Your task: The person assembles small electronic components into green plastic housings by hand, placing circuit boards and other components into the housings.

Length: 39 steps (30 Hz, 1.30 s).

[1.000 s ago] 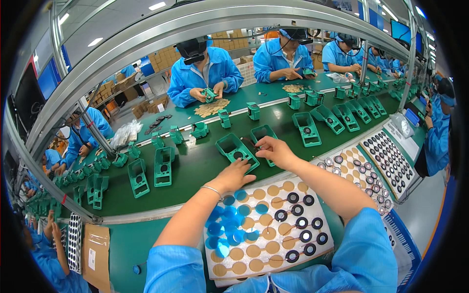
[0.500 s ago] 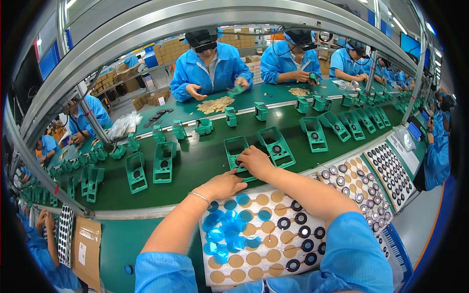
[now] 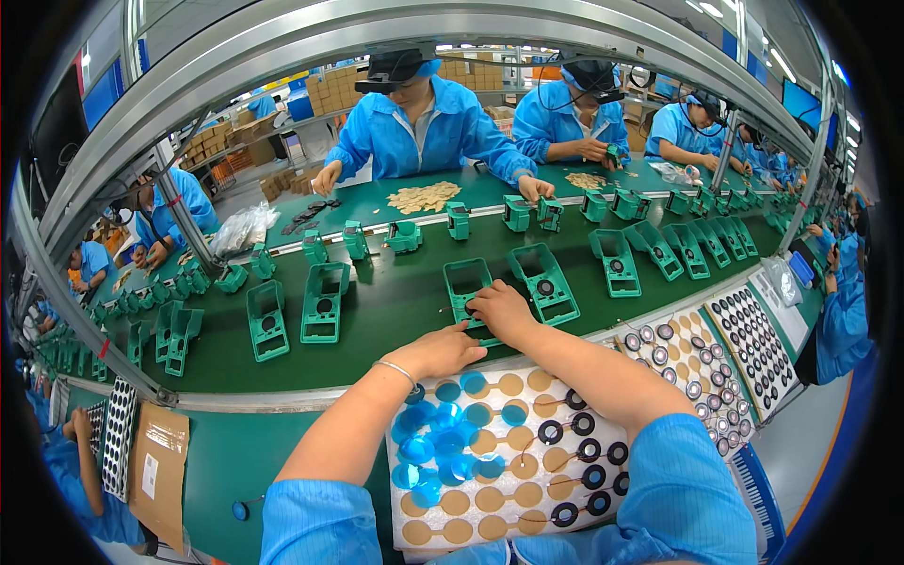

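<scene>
Head view: nearest lies a white sheet (image 3: 476, 516) bearing brown discs (image 3: 527, 492), blue film discs (image 3: 428, 447) and black rings (image 3: 542, 431). Past it, the left hand (image 3: 438, 353) has fingers extended, thumb apart, at the near edge of a green housing (image 3: 456, 299) on the belt (image 3: 391, 301). The right hand (image 3: 504, 311) curls over that housing; whether its fingers pinch anything is hidden. The housing looks light, stiff and smooth, best held by its side walls. Beyond, a co-worker (image 3: 414, 132) touches a small green part (image 3: 550, 217).
</scene>
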Each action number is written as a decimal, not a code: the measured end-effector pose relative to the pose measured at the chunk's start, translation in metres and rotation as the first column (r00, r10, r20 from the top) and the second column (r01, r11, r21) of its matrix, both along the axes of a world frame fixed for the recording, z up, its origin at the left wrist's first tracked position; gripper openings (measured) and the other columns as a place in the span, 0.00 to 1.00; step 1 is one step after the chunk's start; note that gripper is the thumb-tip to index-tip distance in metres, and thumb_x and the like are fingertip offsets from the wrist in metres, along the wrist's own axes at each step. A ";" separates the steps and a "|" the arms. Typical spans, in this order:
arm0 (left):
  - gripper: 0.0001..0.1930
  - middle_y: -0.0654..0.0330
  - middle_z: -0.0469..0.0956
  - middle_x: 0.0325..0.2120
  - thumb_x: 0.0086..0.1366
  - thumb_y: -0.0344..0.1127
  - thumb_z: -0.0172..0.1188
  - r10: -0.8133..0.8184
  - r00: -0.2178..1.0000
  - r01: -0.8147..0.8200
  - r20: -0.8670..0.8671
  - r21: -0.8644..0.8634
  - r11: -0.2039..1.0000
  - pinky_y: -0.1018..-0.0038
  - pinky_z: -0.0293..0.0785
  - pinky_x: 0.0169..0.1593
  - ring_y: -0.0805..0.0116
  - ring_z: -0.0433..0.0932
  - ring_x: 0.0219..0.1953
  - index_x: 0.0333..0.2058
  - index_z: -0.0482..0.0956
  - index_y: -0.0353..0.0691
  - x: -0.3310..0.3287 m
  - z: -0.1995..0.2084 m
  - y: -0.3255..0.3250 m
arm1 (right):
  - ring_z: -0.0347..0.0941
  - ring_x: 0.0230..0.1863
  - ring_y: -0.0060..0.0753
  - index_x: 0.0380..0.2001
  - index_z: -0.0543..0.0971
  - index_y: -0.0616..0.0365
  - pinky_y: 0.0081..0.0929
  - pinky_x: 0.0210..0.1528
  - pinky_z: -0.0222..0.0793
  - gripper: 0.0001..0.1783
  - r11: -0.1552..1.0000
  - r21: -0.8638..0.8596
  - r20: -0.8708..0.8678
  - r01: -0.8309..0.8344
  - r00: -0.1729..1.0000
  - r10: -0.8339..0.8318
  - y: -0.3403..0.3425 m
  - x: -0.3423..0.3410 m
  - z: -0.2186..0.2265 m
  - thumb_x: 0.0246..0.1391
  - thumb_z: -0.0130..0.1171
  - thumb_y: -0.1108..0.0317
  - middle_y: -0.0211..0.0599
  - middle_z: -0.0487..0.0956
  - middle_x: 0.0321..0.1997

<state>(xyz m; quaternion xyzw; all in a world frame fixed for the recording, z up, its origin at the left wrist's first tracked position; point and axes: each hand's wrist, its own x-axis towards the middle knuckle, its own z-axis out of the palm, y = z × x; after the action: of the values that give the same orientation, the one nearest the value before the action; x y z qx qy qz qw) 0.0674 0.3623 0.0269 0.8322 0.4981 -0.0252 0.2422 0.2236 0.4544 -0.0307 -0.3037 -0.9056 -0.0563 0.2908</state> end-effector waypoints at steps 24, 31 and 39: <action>0.15 0.50 0.71 0.47 0.63 0.35 0.49 0.133 0.966 -0.222 0.222 0.449 0.865 0.65 0.63 0.55 0.53 0.66 0.52 0.45 0.73 0.34 -0.056 0.099 -0.128 | 0.69 0.45 0.48 0.51 0.67 0.59 0.39 0.48 0.64 0.28 0.964 -0.264 0.097 0.014 0.995 0.012 -0.021 0.017 0.032 0.42 0.50 0.78 0.42 0.76 0.41; 0.10 0.52 0.76 0.35 0.59 0.33 0.54 0.559 0.796 -0.598 0.231 0.441 0.670 0.65 0.70 0.44 0.53 0.73 0.40 0.37 0.76 0.35 -0.121 0.097 -0.281 | 0.70 0.40 0.52 0.41 0.70 0.64 0.41 0.42 0.68 0.20 0.970 -0.209 0.088 0.124 0.990 -0.108 -0.033 0.025 0.028 0.39 0.49 0.80 0.52 0.75 0.35; 0.18 0.54 0.73 0.31 0.48 0.43 0.65 0.617 0.770 -0.609 0.159 0.471 0.638 0.66 0.70 0.40 0.56 0.70 0.35 0.31 0.77 0.35 -0.053 0.005 -0.348 | 0.67 0.45 0.53 0.48 0.67 0.62 0.42 0.47 0.65 0.25 0.973 -0.202 0.205 0.116 0.976 -0.074 -0.043 0.022 0.043 0.42 0.47 0.81 0.51 0.73 0.43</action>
<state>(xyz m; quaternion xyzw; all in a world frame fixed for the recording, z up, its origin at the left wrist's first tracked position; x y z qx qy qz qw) 0.0146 0.0144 0.0323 0.6465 0.7412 0.1805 0.0097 0.2457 0.4109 0.0127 -0.3691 -0.9150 -0.0028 0.1628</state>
